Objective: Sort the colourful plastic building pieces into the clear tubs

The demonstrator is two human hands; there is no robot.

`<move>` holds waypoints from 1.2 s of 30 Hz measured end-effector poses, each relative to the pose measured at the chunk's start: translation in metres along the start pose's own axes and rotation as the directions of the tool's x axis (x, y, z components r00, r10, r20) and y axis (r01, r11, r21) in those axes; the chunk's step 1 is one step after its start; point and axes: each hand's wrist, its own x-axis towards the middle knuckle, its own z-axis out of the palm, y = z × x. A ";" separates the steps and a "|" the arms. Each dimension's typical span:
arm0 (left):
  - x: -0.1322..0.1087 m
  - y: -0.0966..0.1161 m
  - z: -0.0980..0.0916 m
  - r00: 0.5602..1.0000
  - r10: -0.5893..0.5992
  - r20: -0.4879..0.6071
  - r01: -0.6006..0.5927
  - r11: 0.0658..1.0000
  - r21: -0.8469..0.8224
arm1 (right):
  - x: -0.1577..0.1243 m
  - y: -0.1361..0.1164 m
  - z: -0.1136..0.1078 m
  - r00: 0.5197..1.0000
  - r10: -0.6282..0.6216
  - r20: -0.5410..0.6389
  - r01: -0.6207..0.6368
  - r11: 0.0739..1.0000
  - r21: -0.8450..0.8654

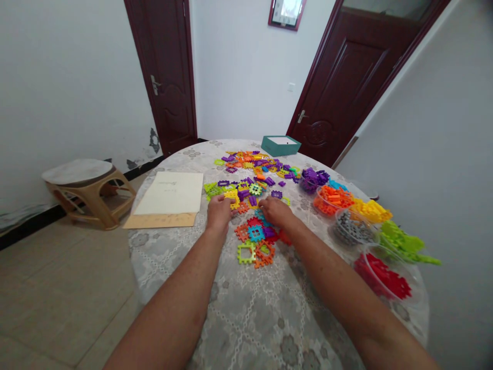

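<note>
My left hand (219, 211) is closed on a yellow notched building piece (232, 198), held at the left side of a loose heap of plastic pieces. My right hand (274, 210) reaches into the right side of the same heap. Its fingers are bent together, and whatever they pinch is hidden. Between the hands lie purple pieces (244, 195) and a pale green windowed piece (255, 189). Nearer to me are a blue square piece (256, 233), a lime square frame (246, 253) and orange pieces (264, 253). Lime pieces (214, 190) lie just beyond my left hand.
Tubs of sorted pieces line the right edge: purple (315, 178), orange (333, 200), grey (354, 226) and red (385, 275). Yellow (372, 210) and lime pieces (404, 241) sit beside them. Paper (171, 192) lies left; a green box (280, 147) stands at the back.
</note>
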 end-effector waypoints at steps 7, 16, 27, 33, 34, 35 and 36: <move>-0.004 -0.001 0.002 1.000 -0.011 0.029 0.011 1.000 0.009 | -0.025 -0.008 -0.011 0.989 0.110 0.095 -0.102 0.991 -0.090; -0.012 -0.002 0.007 0.987 -0.090 0.132 0.085 0.995 0.045 | -0.053 0.003 0.002 0.988 0.156 -0.021 -0.156 0.988 0.015; -0.020 -0.004 0.010 0.953 -0.057 0.298 0.040 0.997 0.065 | -0.059 0.020 0.012 0.978 0.179 -0.109 -0.152 0.963 0.224; -0.018 -0.007 0.009 0.929 -0.047 0.367 0.017 0.996 0.084 | -0.055 0.023 0.023 0.947 0.287 -0.146 -0.231 0.921 0.315; -0.018 -0.008 0.009 0.926 -0.051 0.373 0.017 0.995 0.093 | -0.055 0.023 0.025 0.937 0.311 -0.157 -0.243 0.906 0.346; -0.019 -0.008 0.010 0.923 -0.057 0.380 0.018 0.994 0.104 | -0.055 0.025 0.026 0.927 0.336 -0.168 -0.252 0.888 0.384; -0.019 -0.008 0.010 0.918 -0.063 0.391 0.020 0.993 0.113 | -0.055 0.026 0.028 0.915 0.361 -0.179 -0.259 0.868 0.424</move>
